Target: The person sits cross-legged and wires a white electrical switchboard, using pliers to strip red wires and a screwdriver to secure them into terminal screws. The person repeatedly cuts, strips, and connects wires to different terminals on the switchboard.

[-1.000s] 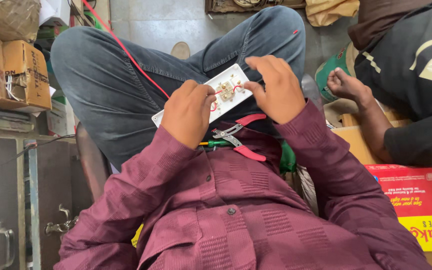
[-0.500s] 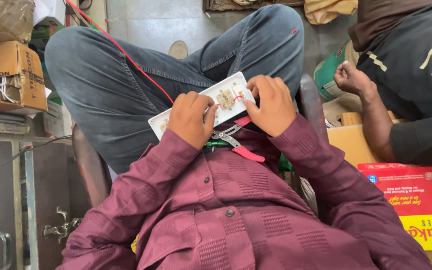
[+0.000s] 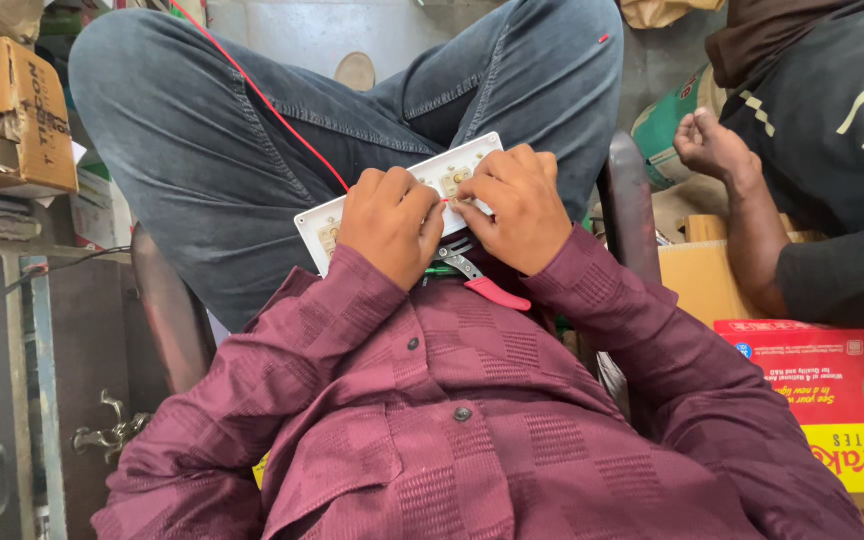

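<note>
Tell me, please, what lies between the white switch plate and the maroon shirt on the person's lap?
In the head view, red-handled pliers lie between the white switch plate and the maroon shirt, just below both hands.

A single camera sits on the person's head and looks steeply down the front of the body. The maroon shirt (image 3: 472, 420) fills the lower half at close range, and the crossed legs in jeans (image 3: 252, 170) lie farther off at the top. The view faces forward and down onto the lap, taking in a metal cabinet (image 3: 12, 400) at the left edge and a seated co-worker's arm (image 3: 752, 240) at the right edge.
</note>
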Demonstrator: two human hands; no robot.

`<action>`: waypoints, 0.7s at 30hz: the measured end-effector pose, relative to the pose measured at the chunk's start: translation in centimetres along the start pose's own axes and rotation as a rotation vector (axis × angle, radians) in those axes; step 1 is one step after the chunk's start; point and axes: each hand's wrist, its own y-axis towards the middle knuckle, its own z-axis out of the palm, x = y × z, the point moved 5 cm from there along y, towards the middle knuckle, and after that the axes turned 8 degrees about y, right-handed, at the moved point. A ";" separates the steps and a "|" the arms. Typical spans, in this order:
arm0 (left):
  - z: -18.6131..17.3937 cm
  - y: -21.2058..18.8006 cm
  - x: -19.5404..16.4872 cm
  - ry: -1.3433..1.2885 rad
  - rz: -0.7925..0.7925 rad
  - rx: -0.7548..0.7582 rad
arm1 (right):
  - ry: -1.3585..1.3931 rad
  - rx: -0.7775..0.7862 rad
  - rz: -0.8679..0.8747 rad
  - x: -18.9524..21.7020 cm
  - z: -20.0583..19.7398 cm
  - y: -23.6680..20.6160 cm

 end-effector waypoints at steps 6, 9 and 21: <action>0.0 0.0 -0.3 0.049 0.045 0.031 | 0.006 -0.008 -0.042 -0.3 0.3 -0.1; 0.2 0.2 -0.4 0.063 0.069 0.059 | 0.026 -0.014 -0.024 -0.4 0.4 -0.1; 2.0 0.6 -0.7 0.149 0.082 0.233 | 0.006 0.000 -0.016 -0.6 0.9 -0.2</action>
